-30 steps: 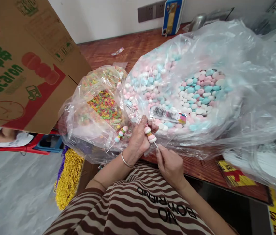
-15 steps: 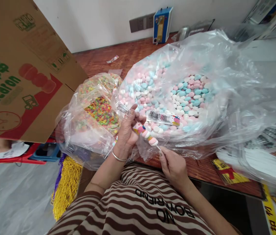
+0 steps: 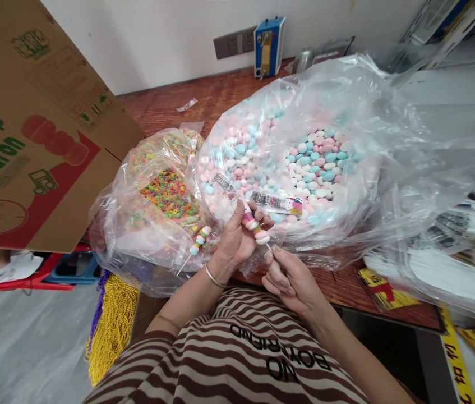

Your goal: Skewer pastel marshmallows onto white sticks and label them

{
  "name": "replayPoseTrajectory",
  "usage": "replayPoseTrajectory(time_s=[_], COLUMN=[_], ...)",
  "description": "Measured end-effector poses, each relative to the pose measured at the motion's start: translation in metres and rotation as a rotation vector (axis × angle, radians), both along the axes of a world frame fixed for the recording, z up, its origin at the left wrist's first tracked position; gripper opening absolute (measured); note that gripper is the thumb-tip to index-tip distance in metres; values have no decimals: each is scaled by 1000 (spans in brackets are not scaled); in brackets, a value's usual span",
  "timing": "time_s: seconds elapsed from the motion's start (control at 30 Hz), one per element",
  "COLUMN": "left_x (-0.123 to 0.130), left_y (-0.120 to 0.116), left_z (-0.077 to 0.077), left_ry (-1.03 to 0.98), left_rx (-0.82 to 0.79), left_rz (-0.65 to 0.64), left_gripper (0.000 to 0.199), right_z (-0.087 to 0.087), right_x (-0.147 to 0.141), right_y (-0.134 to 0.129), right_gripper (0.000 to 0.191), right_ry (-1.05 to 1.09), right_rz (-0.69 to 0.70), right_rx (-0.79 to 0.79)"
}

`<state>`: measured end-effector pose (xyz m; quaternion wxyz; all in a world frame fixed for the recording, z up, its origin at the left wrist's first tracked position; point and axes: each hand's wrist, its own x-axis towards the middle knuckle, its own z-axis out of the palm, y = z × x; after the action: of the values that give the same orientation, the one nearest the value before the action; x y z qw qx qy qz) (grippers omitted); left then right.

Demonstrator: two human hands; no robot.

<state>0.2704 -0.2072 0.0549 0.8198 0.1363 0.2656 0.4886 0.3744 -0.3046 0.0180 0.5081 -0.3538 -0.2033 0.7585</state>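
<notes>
Between my hands is a candy skewer (image 3: 261, 235) of pink, white and orange pieces on a thin white stick. My left hand (image 3: 237, 238) grips its upper part, where a printed plastic wrapper (image 3: 225, 185) sticks out past the fingers. How far the wrapper covers the candy is hidden by the fingers. My right hand (image 3: 294, 278) pinches the lower end of the stick. To the left of my left hand, a second candy skewer (image 3: 200, 241) lies on plastic. Another printed wrapper (image 3: 277, 202) rests on the pink, white and blue candies (image 3: 317, 163) in their clear bag.
A clear bag (image 3: 115, 230) of small multicoloured candies (image 3: 174, 196) stands at left, beside a large cardboard box (image 3: 52, 112). A blue device (image 3: 270, 47) and a metal can (image 3: 303, 59) are by the wall. More plastic packs (image 3: 443, 241) lie at the right edge.
My left hand has moved right and lower along the skewer. The right hand has curled its fingers at the stick. The second skewer beside the left hand has come into fuller view.
</notes>
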Motion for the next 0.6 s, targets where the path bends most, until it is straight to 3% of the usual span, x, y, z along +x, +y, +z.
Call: replayPoseTrajectory(time_s=[0.1,0.23,0.3,0.37,0.47,0.53,0.6], left_x=[4,8,4,-5,-19,-25,-26], left_y=[-5,-13,-11,-4,13,21,25], left_z=[0,-3,-3,1,10,15,19], left_ry=[62,188,222,195,100,78,67], left_rx=[4,46,97,173,282,288,253], left_rz=[0,11,8,4,36,73,86], left_gripper=[30,31,37,52,74,74,58], right_z=[1,-5,-9,-14,-14,-9,-2], right_x=[-2,1,5,10,12,11,8], right_y=[4,2,-1,-4,-6,-5,-4], right_gripper=[30,29,29,31,33,33,31], right_ry=[-55,-639,-755,-632,-284,-85,46], right_rz=[-66,-263,-258,-186,-74,-5,64], right_rx=[40,302,356,323,213,157,121])
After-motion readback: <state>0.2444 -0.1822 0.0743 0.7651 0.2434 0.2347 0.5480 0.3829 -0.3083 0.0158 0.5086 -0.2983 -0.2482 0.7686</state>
